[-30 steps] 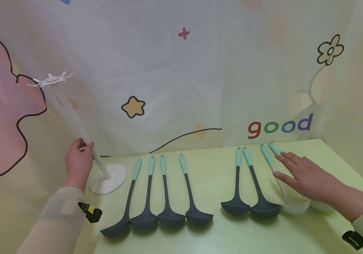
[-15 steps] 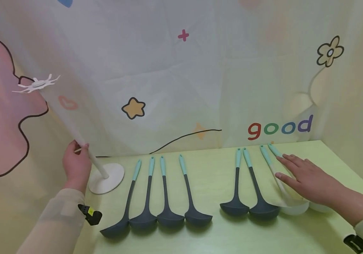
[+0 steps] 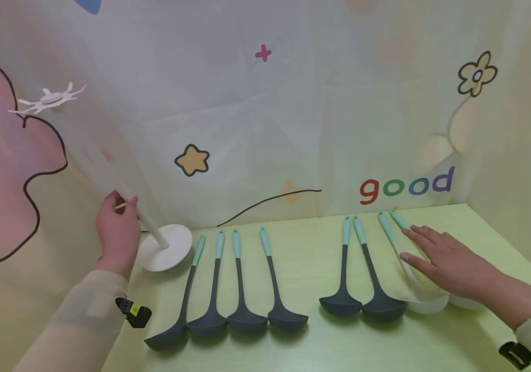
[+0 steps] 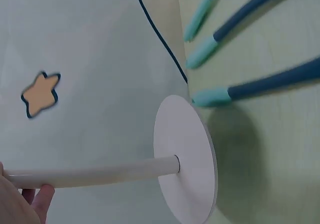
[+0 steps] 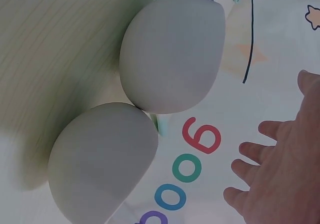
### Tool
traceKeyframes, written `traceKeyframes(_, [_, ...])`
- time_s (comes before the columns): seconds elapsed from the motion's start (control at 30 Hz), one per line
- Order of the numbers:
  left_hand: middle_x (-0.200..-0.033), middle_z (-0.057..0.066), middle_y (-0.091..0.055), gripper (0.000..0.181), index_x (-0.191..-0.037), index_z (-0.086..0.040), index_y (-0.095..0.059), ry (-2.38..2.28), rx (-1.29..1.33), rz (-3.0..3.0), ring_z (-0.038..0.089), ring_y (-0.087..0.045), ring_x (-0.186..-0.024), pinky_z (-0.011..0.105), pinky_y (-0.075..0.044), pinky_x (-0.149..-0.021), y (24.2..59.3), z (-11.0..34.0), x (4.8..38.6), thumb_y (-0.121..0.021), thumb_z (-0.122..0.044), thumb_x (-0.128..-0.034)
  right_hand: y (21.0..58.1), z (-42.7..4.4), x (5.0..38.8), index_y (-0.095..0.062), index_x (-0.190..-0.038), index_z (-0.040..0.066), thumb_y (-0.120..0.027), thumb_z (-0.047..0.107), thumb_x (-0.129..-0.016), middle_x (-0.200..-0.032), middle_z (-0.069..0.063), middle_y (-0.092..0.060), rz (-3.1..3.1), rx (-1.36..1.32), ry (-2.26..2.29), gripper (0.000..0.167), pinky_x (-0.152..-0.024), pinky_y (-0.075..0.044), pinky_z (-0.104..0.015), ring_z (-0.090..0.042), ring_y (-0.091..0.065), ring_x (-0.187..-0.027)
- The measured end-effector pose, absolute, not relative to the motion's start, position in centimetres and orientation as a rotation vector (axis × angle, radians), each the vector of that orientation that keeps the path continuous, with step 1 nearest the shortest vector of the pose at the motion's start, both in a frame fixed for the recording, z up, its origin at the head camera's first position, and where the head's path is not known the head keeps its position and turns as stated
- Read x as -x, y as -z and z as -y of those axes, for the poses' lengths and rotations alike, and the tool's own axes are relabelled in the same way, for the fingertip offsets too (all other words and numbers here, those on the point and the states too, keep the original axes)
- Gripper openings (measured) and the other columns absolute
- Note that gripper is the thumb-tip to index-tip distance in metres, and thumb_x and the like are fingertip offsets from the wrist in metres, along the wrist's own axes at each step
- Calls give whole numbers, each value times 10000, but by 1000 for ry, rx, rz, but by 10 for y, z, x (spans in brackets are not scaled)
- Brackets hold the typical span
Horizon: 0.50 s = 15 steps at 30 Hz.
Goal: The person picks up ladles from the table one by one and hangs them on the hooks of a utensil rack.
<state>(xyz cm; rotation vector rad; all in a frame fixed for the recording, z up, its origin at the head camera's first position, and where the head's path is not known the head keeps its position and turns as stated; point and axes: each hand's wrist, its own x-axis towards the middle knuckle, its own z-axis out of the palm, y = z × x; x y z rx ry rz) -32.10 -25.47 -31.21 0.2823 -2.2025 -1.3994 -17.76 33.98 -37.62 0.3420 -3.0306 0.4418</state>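
My left hand (image 3: 119,230) grips the pole of a white utensil stand (image 3: 154,230), which has a round base and a ring of hooks on top. The stand leans left, and in the left wrist view its base (image 4: 187,129) hangs above the table with a shadow beneath. My right hand (image 3: 451,261) is spread, palm down, over two white ladles (image 3: 428,305) with mint handles, partly hiding them. In the right wrist view their white bowls (image 5: 172,54) lie apart from the fingers. Two dark ladles (image 3: 384,310) lie just left of them.
Several dark ladles (image 3: 249,323) with mint handles lie in a row at the left, bowls toward me. The pale green table (image 3: 293,356) ends at the back against a printed curtain (image 3: 247,119) bearing a star and the word "good".
The stand first tilts further left, then its base rises off the table and shifts slightly right, along with my left hand. My right hand stays almost still above the white ladles.
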Motion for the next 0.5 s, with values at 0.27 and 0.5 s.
traceKeyframes(0.27, [-1268,45,-567,472,-1409,-167,-525,1552,-115,2169,181,-573,-1066,352,-536,-922,298,195,315,-549,-409,-1005,375,-346,172,-334,-1523,20,-468,514,-1019,-1541,-270,-295,3020,-332,-418,718,-1130,-150,-648,-495,-226,-1411])
traceKeyframes(0.5, [-1226,48,-582,440,-1394,-174,-541,1675,65,2177,202,-595,-1074,373,-553,-893,297,144,306,-601,-351,-995,375,-351,169,-348,-1513,7,-470,493,-1024,-1531,-277,-301,3021,-305,-415,700,-1111,-177,-662,-506,-234,-1402])
